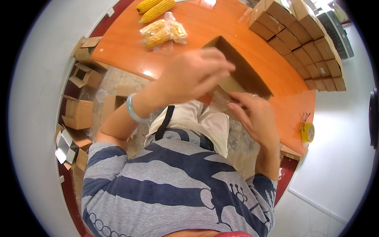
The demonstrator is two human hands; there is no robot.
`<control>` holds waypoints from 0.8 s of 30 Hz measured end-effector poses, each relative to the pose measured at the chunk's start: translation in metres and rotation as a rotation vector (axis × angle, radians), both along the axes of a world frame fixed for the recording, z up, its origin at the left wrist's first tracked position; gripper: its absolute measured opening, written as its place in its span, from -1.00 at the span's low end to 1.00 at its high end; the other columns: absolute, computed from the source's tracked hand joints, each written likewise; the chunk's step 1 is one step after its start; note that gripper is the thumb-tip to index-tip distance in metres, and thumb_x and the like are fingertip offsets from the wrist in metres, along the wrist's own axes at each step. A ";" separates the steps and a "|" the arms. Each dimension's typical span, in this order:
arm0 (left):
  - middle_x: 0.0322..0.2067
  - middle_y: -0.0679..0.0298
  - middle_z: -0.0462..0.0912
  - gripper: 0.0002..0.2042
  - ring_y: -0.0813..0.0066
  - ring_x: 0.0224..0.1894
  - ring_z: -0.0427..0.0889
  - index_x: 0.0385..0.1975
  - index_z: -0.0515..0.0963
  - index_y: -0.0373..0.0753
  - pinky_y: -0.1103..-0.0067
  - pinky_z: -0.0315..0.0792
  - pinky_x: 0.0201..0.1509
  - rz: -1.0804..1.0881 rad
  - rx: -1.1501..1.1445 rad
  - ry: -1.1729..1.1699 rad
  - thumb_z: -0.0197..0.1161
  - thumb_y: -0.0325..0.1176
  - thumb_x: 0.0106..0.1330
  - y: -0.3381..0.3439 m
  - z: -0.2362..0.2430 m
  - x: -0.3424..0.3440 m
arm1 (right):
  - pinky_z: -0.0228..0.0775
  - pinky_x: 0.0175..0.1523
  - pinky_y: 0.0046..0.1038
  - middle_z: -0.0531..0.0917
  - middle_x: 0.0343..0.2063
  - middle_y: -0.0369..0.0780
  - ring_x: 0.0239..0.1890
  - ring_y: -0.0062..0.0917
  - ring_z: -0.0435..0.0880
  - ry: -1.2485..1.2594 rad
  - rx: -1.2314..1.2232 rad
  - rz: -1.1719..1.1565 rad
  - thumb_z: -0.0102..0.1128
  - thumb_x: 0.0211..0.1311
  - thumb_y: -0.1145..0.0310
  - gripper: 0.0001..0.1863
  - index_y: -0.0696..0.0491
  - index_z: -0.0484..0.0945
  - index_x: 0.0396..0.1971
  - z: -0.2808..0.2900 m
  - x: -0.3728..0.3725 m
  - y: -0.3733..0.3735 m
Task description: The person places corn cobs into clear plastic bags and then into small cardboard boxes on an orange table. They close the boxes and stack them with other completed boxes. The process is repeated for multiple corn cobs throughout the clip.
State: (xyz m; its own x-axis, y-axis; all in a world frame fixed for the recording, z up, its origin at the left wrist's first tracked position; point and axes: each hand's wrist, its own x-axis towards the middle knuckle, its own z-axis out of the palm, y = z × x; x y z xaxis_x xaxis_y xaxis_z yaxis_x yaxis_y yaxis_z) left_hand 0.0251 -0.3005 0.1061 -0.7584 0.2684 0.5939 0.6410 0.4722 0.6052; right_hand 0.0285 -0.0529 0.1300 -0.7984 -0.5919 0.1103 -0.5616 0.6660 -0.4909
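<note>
Right grip (pixel 258 116) pinches the cardboard box (pixel 246 68) by its edge; left grip (pixel 191 73) (blurred), I can't tell.

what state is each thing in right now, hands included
cardboard box, open at the top
left hand, raised and motion-blurred, grip unclear
right hand, fingers at the box's near edge, by clear plastic
bagged corn, in crinkled clear plastic
two corn cobs, husked
stacked boxes, visible faces closed
floor boxes, several with flaps open
bracelet, worn
</note>
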 end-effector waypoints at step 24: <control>0.06 0.20 0.66 -0.69 0.17 0.25 0.53 -0.01 0.68 -0.20 0.27 0.42 0.27 -0.108 -0.205 0.073 0.36 -0.22 0.31 0.008 -0.003 0.018 | 0.51 -0.24 -0.24 0.74 -0.37 -0.08 -0.34 -0.20 0.72 -0.010 0.092 -0.160 0.24 0.38 0.14 -0.50 0.19 0.55 0.15 -0.005 -0.003 0.018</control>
State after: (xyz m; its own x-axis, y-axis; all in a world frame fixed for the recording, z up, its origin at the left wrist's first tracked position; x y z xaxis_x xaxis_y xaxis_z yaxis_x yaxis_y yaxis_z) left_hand 0.0429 -0.2924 0.1026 -0.6762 0.4663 0.5704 0.7326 0.5071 0.4540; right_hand 0.0259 -0.0345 0.1247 -0.8842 -0.4641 0.0533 -0.4399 0.7888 -0.4292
